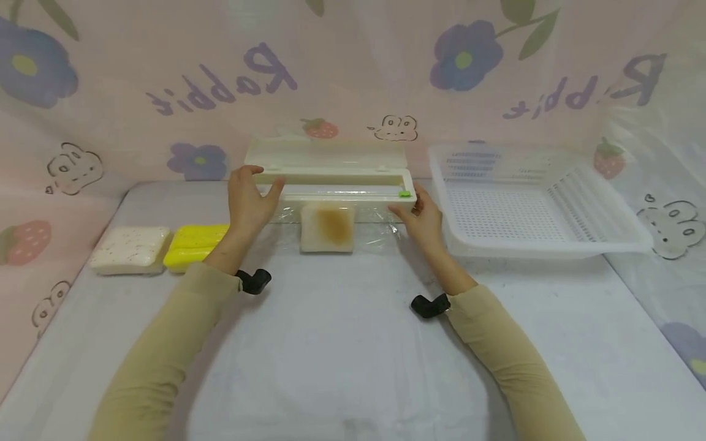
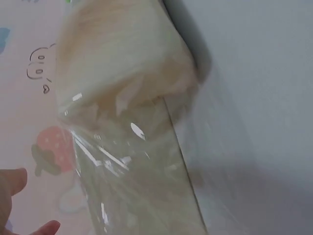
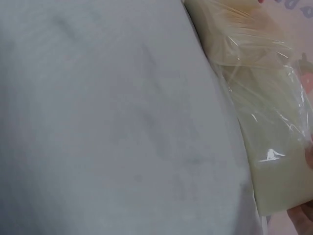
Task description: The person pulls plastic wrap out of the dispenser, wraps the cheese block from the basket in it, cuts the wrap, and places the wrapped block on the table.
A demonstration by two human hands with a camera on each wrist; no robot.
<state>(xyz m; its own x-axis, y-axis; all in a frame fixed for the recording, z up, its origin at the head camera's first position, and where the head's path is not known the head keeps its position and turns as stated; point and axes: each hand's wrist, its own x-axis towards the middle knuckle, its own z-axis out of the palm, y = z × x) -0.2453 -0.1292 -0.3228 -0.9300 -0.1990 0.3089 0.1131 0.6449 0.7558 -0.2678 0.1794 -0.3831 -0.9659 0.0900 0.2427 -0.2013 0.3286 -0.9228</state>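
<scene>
A long white cling film dispenser (image 1: pixel 336 197) lies lid-up at the back of the table, with a green slider at its right end. Clear film (image 1: pixel 380 236) hangs from its front and covers a square, bread-like cream block (image 1: pixel 327 229) with a brown patch. At the dispenser's left end, my left hand (image 1: pixel 250 202) has thumb and fingers spread apart; the left wrist view shows nothing between them. My right hand (image 1: pixel 423 217) grips the right end, thumb in front and fingers partly hidden behind. In the right wrist view, fingertips (image 3: pixel 302 219) meet the dispenser's corner.
A white perforated basket (image 1: pixel 529 248) stands to the right of my right hand. On the left are a speckled white block (image 1: pixel 130 250) and a yellow block (image 1: pixel 193 245), partly behind my left wrist. A printed curtain (image 1: pixel 353 73) hangs behind the table.
</scene>
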